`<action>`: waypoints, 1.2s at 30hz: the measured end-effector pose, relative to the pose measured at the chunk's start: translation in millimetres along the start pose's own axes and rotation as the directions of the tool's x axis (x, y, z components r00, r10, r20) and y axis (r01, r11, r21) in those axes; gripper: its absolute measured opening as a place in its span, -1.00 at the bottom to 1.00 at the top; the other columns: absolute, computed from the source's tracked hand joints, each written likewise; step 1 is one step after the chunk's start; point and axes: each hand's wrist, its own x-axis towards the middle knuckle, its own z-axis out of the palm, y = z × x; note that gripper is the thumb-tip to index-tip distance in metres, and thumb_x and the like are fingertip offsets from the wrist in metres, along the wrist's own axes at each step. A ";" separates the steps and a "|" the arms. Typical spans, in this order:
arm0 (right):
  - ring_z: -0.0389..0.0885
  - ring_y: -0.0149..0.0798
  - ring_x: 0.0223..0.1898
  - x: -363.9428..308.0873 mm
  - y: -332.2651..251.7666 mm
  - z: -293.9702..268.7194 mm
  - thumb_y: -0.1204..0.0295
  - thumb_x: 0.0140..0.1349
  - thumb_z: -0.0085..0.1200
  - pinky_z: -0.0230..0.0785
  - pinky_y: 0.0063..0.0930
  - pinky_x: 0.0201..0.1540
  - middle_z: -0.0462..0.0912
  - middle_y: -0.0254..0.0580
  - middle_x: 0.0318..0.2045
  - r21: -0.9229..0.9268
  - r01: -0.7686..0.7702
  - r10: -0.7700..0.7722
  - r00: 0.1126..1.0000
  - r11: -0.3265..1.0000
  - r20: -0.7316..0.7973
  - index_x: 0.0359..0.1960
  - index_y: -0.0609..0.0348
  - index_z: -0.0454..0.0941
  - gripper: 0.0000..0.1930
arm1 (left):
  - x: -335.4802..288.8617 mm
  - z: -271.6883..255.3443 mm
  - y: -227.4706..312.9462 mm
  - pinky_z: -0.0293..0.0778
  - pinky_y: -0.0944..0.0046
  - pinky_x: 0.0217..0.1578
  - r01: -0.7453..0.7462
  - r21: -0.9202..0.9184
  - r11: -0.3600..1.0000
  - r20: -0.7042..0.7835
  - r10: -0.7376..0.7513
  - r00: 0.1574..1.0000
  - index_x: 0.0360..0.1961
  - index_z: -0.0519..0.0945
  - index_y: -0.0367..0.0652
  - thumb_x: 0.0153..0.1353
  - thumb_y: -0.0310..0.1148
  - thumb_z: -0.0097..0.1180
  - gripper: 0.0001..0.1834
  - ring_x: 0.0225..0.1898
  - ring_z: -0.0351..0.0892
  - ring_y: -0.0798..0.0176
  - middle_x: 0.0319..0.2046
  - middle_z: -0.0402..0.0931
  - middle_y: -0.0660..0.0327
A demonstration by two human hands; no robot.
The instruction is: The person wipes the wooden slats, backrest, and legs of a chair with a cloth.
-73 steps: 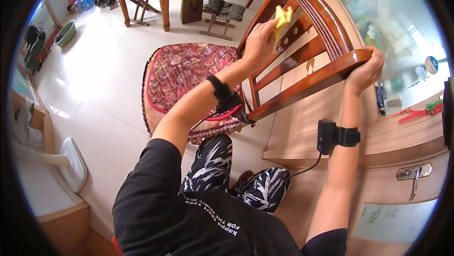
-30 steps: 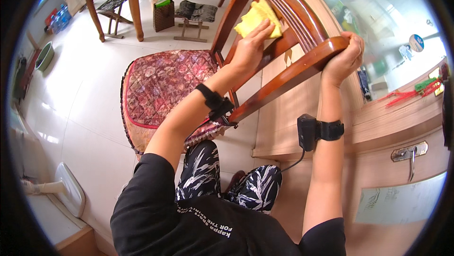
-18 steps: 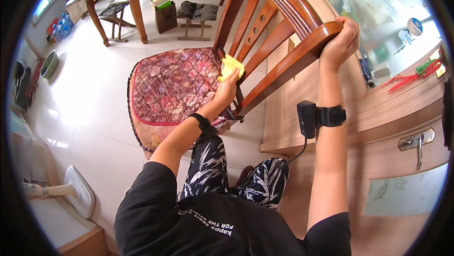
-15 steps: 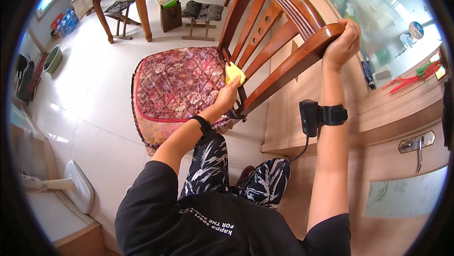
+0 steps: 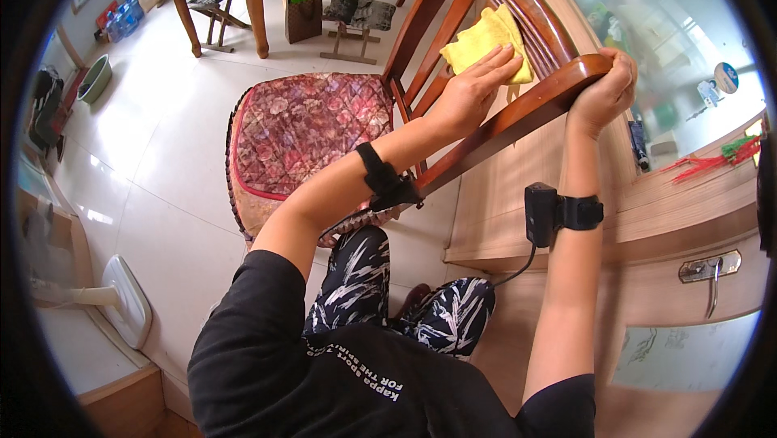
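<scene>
A reddish-brown wooden chair (image 5: 530, 121) is in front of me, its slatted back towards my right. Its seat has a quilted floral cushion (image 5: 312, 126) in dark red and pink. My left hand (image 5: 476, 92), fingers fairly straight, presses a yellow cloth (image 5: 488, 36) against the upper slats, just below the grooved top rail. Part of the slats is hidden behind the cloth and hand. The rail's near end is in the grip of my right hand (image 5: 603, 97), whose fingers curl over the corner.
A wooden cabinet or counter (image 5: 518, 195) and a door handle (image 5: 712, 272) are close on the right. Beyond the chair are a folding stool (image 5: 356, 21), a brown bag (image 5: 303, 19) and a table (image 5: 255, 13). A green basin (image 5: 95, 80) lies on the far-left floor.
My left hand has carried the yellow cloth from the bottom of the slats, beside the seat, up to the top rail. My right hand keeps its hold on the chair's corner.
</scene>
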 end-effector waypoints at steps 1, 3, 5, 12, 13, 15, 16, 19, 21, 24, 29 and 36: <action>0.41 -0.21 -0.43 0.8 1.0 -0.3 0.36 0.13 -0.33 0.24 -0.44 -0.26 0.49 -0.14 -0.51 0.001 0.006 -0.006 1.000 1.000 -0.003 -0.59 0.33 0.43 -0.67 | -0.5 1.2 -3.4 0.27 0.22 0.06 -0.022 0.022 1.000 0.006 0.022 1.000 0.06 0.37 -0.17 0.09 -0.66 -0.13 -0.55 0.14 0.25 0.00 0.11 0.26 0.00; 0.41 -0.22 -0.43 0.6 3.3 0.7 0.36 0.13 -0.33 0.24 -0.44 -0.26 0.49 -0.15 -0.52 0.003 0.013 -0.013 1.000 1.000 -0.010 -0.59 0.32 0.44 -0.67 | -4.5 1.9 -9.9 0.27 0.21 0.07 -0.063 0.067 0.996 0.024 0.061 0.998 0.06 0.37 -0.17 0.09 -0.67 -0.13 -0.54 0.15 0.24 0.01 0.11 0.26 0.01; 0.40 -0.25 -0.43 0.2 2.3 1.4 0.35 0.12 -0.30 0.23 -0.45 -0.26 0.47 -0.17 -0.53 0.011 -0.011 0.011 1.000 1.000 -0.012 -0.60 0.32 0.45 -0.67 | -13.7 0.3 -15.8 0.27 0.20 0.08 -0.064 0.113 0.992 0.063 0.057 0.996 0.05 0.37 -0.18 0.05 -0.69 -0.14 -0.52 0.14 0.25 0.00 0.11 0.25 -0.01; 0.38 -0.27 -0.42 -4.7 -4.9 3.5 0.31 0.12 -0.30 0.23 -0.46 -0.28 0.46 -0.19 -0.50 0.015 -0.061 0.061 0.998 0.998 -0.021 -0.61 0.30 0.46 -0.65 | -136.3 -11.8 -64.2 0.40 0.23 -0.03 0.124 0.246 0.961 0.252 -0.187 0.950 0.08 0.30 -0.27 -0.07 -0.72 -0.12 -0.43 0.04 0.35 -0.02 0.11 0.24 -0.03; 0.39 -0.27 -0.42 -5.3 -5.9 3.5 0.31 0.12 -0.30 0.23 -0.46 -0.28 0.46 -0.19 -0.50 0.014 -0.061 0.061 0.998 0.998 -0.021 -0.61 0.30 0.46 -0.65 | -154.8 -12.5 -70.5 0.42 0.22 -0.06 0.133 0.277 0.952 0.268 -0.209 0.941 0.09 0.28 -0.27 -0.08 -0.72 -0.13 -0.42 0.00 0.38 -0.03 0.11 0.24 -0.03; 0.39 -0.27 -0.42 -4.5 -7.3 2.2 0.31 0.12 -0.30 0.23 -0.46 -0.27 0.46 -0.19 -0.50 0.004 -0.058 0.058 0.998 0.998 -0.024 -0.61 0.30 0.46 -0.65 | -167.9 -15.3 -70.7 0.45 0.21 -0.11 0.169 0.286 0.943 0.290 -0.253 0.923 0.11 0.25 -0.27 -0.09 -0.73 -0.14 -0.39 -0.07 0.43 -0.04 0.11 0.23 -0.02; 0.39 -0.25 -0.40 -5.3 -7.8 1.7 0.30 0.11 -0.31 0.23 -0.45 -0.25 0.46 -0.18 -0.49 -0.012 -0.064 0.063 0.998 0.998 -0.012 -0.60 0.29 0.46 -0.64 | -173.9 -16.7 -71.1 0.46 0.21 -0.13 0.199 0.268 0.943 0.296 -0.277 0.914 0.11 0.24 -0.26 -0.09 -0.73 -0.14 -0.38 -0.10 0.45 -0.04 0.12 0.23 -0.01; 0.41 -0.21 -0.37 -3.6 -10.4 -2.5 0.27 0.10 -0.34 0.23 -0.41 -0.21 0.46 -0.15 -0.47 -0.041 -0.056 0.056 0.998 0.998 0.007 -0.58 0.28 0.47 -0.62 | -187.8 -18.6 -71.8 0.48 0.18 -0.19 0.308 0.296 0.904 0.335 -0.401 0.853 0.14 0.23 -0.19 -0.10 -0.72 -0.18 -0.35 -0.21 0.50 -0.09 0.12 0.24 0.04; 0.41 -0.20 -0.37 -4.0 -8.7 -4.0 0.26 0.11 -0.34 0.23 -0.41 -0.21 0.47 -0.15 -0.48 -0.029 -0.045 0.046 0.999 0.999 0.016 -0.58 0.28 0.47 -0.62 | -194.8 -21.4 -67.6 0.48 0.17 -0.18 0.366 0.344 0.865 0.374 -0.483 0.792 0.14 0.23 -0.17 -0.10 -0.71 -0.18 -0.34 -0.23 0.50 -0.10 0.13 0.24 0.06; 0.42 -0.22 -0.44 -5.5 -4.3 -3.7 0.34 0.12 -0.31 0.25 -0.44 -0.26 0.48 -0.15 -0.53 0.019 -0.009 0.009 1.000 1.000 -0.008 -0.61 0.31 0.45 -0.66 | -183.4 -22.9 -58.4 0.46 0.15 -0.31 0.489 0.311 0.815 0.364 -0.578 0.730 0.11 0.29 -0.04 0.06 -0.60 -0.18 -0.48 -0.30 0.52 -0.09 -0.12 0.42 -0.05; 0.43 -0.19 -0.43 -4.4 -7.3 -4.0 0.35 0.13 -0.31 0.25 -0.41 -0.25 0.49 -0.12 -0.53 0.020 -0.012 0.012 1.000 1.000 -0.013 -0.60 0.33 0.45 -0.66 | -136.3 -17.6 8.4 0.41 0.16 -0.36 0.488 0.056 0.871 0.233 -0.486 0.842 -0.06 0.43 -0.10 0.16 -0.43 -0.11 -0.71 -0.38 0.49 -0.13 -0.43 0.46 -0.11; 0.42 -0.20 -0.43 -8.5 -7.0 -4.9 0.34 0.13 -0.32 0.25 -0.42 -0.25 0.48 -0.12 -0.53 0.015 -0.002 0.002 1.000 1.000 -0.005 -0.60 0.33 0.44 -0.65 | -61.9 -25.8 80.3 0.36 0.20 -0.03 0.198 -0.101 0.975 0.006 -0.198 0.980 0.07 0.35 -0.17 0.05 -0.64 -0.07 -0.51 0.03 0.37 0.00 -0.01 0.37 -0.03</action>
